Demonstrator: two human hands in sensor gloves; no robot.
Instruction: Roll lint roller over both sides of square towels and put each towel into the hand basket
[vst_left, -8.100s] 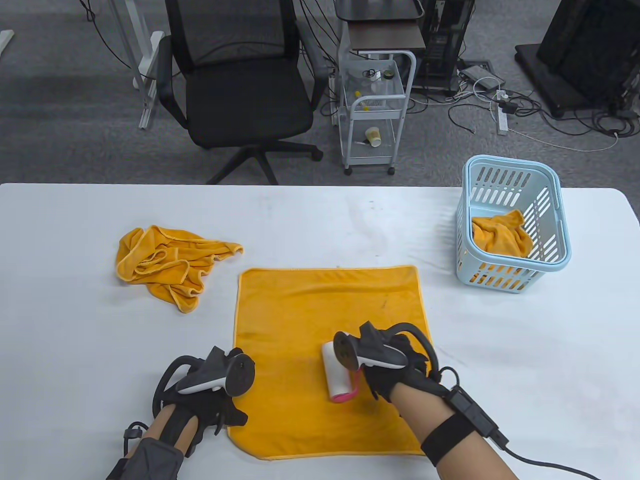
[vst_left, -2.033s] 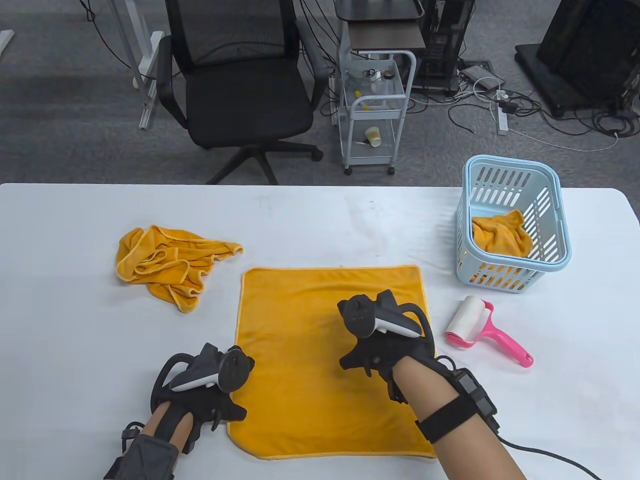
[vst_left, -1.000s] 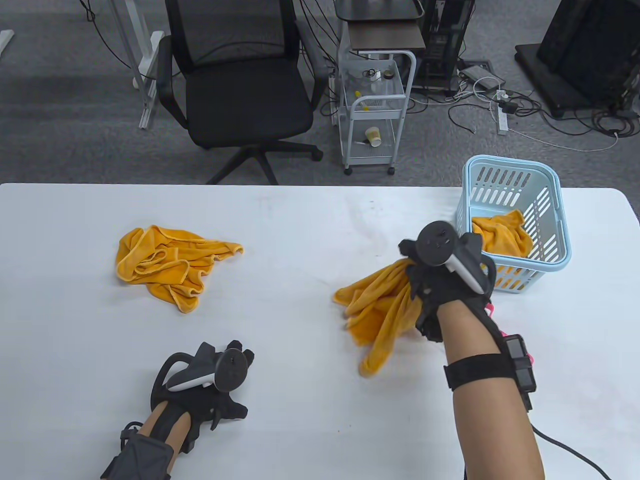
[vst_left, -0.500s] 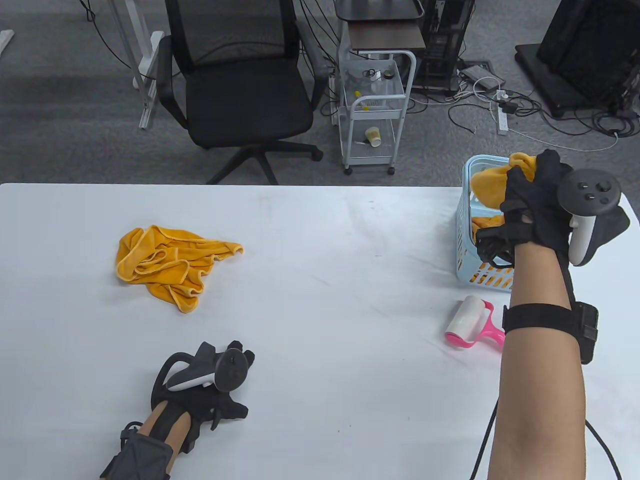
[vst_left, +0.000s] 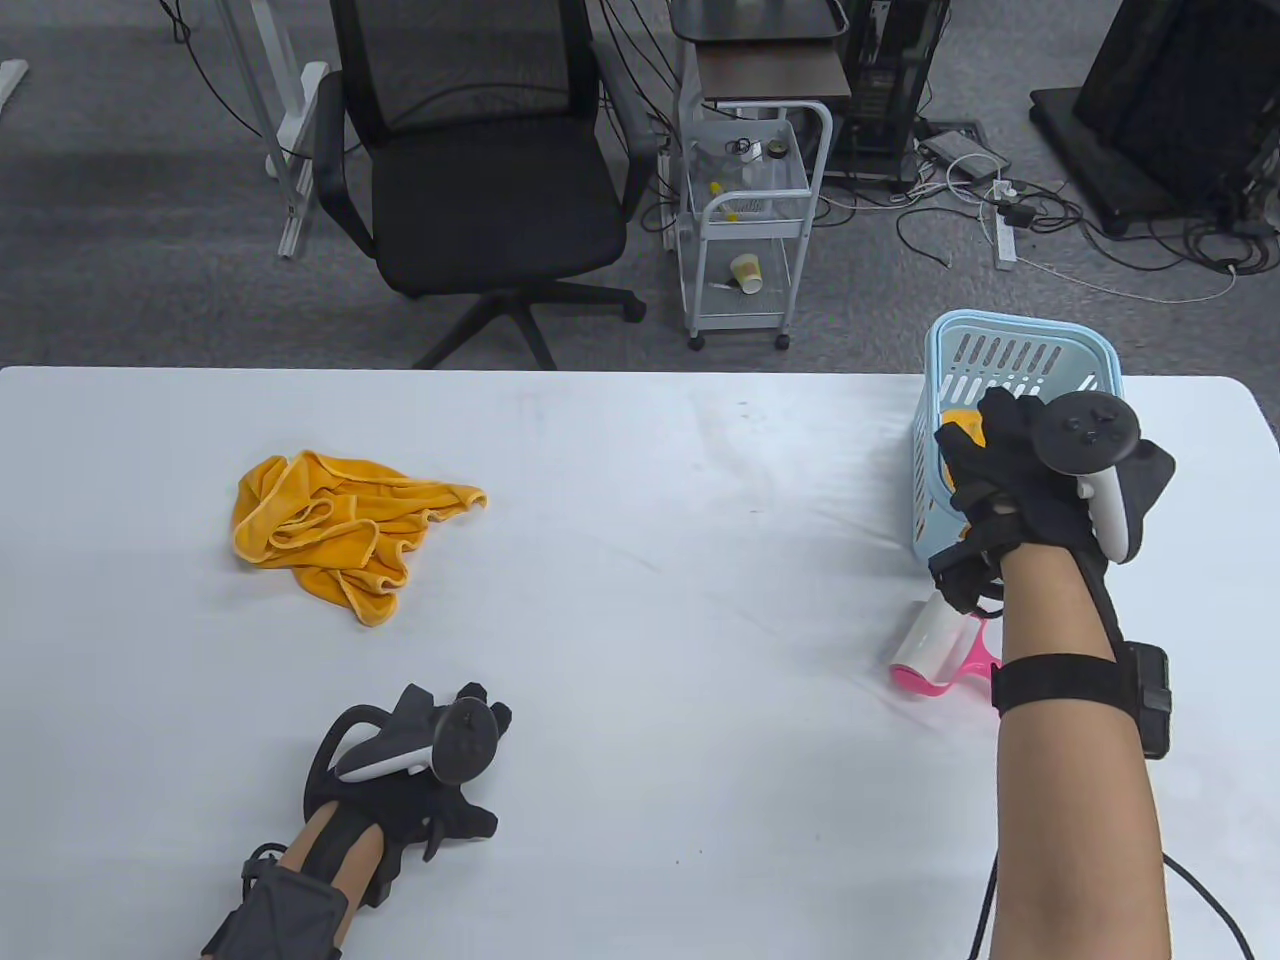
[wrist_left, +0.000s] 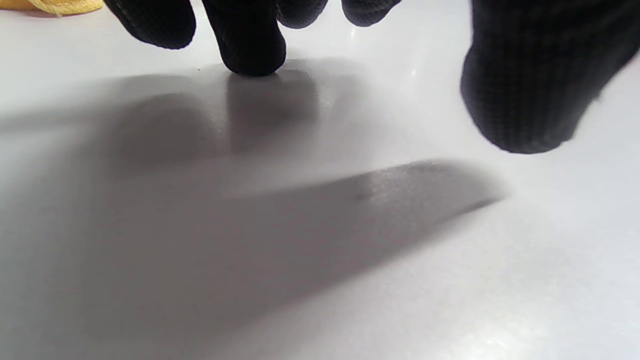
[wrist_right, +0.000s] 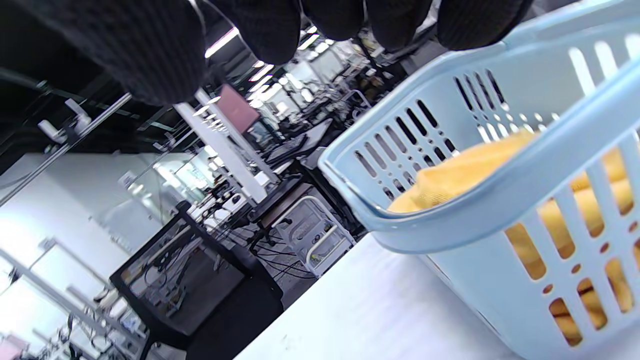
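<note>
Lint roller (vst_left: 930, 645) is laid flat nr basket (vst_left: 1000, 340); axis runs diagonally, pink handle hidden. R hand (vst_left: 1040, 480) is held slack over basket, gripping nothing; L hand (vst_left: 420, 790) spread on table (vst_left: 640, 600).

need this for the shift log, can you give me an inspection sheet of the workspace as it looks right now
surface: white table, bare in the middle.
job's things: crumpled orange towel lies at left; blue hand basket at right holds orange towels; pink lint roller lies near the basket.
clutter: nothing seen on the table.
grippers: left hand rests on the table, holding nothing; right hand is over the basket, fingers relaxed, empty.
cables: one runs from the right forearm; more on the floor.
surroundings: office chair, small cart.
</note>
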